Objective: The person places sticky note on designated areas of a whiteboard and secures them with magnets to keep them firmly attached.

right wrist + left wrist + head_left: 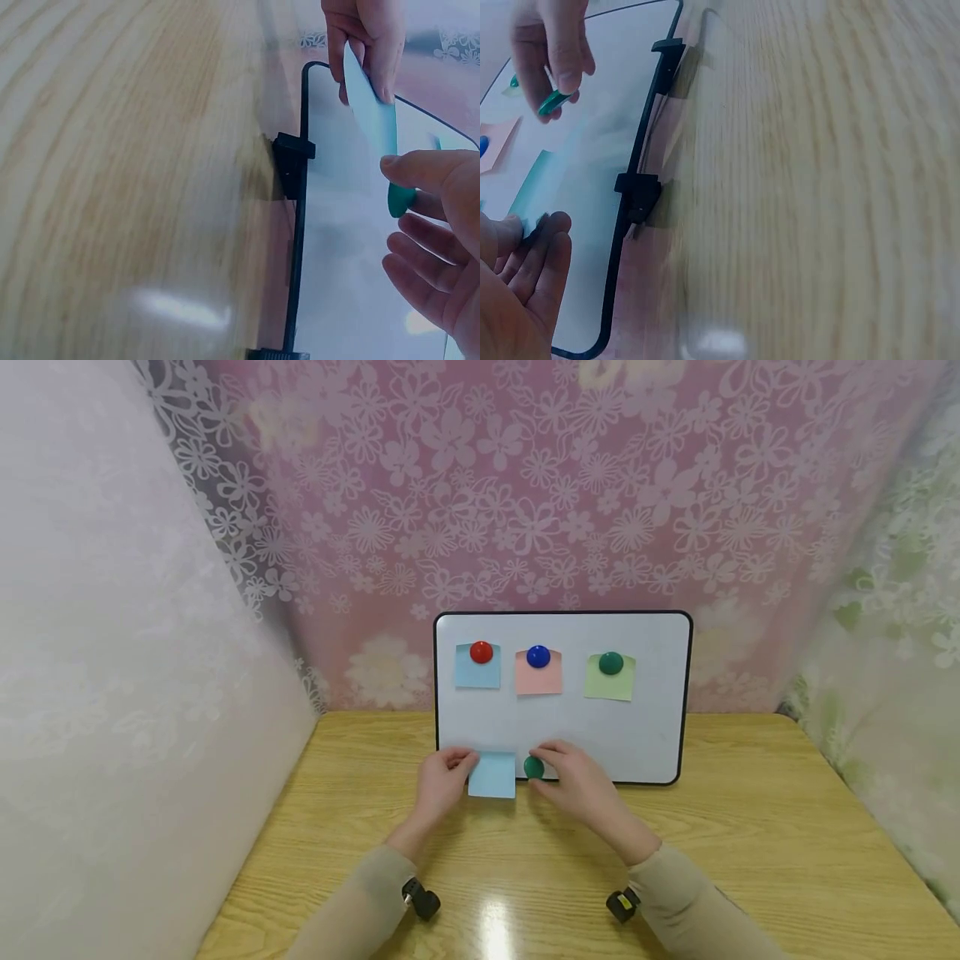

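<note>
My left hand [442, 783] pinches a light blue sticky note [492, 775] by its left edge, in front of the lower left part of a whiteboard [487, 718]. Just right of the note, my right hand [583, 783] holds a round green magnet [533, 767] between thumb and fingers. The right wrist view has this magnet [400, 201] pinched on edge, its other fingers spread, with the blue note [371, 109] beyond it. From the left wrist, the note [536, 180] appears close over the board's white surface.
Higher on the board, a red magnet [482, 652] holds a blue note, a blue magnet [537, 657] a pink note, and a green magnet [611, 662] a pale green note. Black clip-like feet [641, 195] support the board's lower edge on the wooden table [750, 827]. Flowered curtains [525, 485] hang behind.
</note>
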Demonstrator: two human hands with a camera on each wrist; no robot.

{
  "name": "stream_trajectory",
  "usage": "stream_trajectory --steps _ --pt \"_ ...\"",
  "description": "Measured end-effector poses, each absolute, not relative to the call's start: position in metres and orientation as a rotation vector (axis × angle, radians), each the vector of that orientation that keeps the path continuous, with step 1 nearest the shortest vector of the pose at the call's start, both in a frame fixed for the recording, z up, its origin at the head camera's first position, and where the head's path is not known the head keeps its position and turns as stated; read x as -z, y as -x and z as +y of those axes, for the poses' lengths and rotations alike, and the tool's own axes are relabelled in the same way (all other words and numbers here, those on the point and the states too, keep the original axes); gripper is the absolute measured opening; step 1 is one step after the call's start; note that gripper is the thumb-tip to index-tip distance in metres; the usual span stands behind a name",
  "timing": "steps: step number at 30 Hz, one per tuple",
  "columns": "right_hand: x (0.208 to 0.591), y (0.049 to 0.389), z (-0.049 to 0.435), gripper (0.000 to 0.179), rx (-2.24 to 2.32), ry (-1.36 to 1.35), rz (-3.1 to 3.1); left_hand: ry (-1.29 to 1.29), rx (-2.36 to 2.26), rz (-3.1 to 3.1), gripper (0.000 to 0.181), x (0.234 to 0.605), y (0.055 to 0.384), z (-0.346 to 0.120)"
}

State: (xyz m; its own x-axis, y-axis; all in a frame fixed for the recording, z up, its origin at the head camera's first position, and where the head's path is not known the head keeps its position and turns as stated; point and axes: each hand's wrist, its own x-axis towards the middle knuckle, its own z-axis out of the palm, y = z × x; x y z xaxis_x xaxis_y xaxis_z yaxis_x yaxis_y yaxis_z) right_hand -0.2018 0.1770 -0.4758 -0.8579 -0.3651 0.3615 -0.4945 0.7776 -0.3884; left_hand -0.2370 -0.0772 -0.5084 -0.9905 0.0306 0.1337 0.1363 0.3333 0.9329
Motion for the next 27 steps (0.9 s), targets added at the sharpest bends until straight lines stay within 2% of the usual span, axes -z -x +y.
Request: stream_trajectory --steps 27 --pt "0.454 0.226 0.142 0.045 -0.554 -0.617 -2.585 0.187 1.719 -2.408 0.021 0.49 0.255 -0.049"
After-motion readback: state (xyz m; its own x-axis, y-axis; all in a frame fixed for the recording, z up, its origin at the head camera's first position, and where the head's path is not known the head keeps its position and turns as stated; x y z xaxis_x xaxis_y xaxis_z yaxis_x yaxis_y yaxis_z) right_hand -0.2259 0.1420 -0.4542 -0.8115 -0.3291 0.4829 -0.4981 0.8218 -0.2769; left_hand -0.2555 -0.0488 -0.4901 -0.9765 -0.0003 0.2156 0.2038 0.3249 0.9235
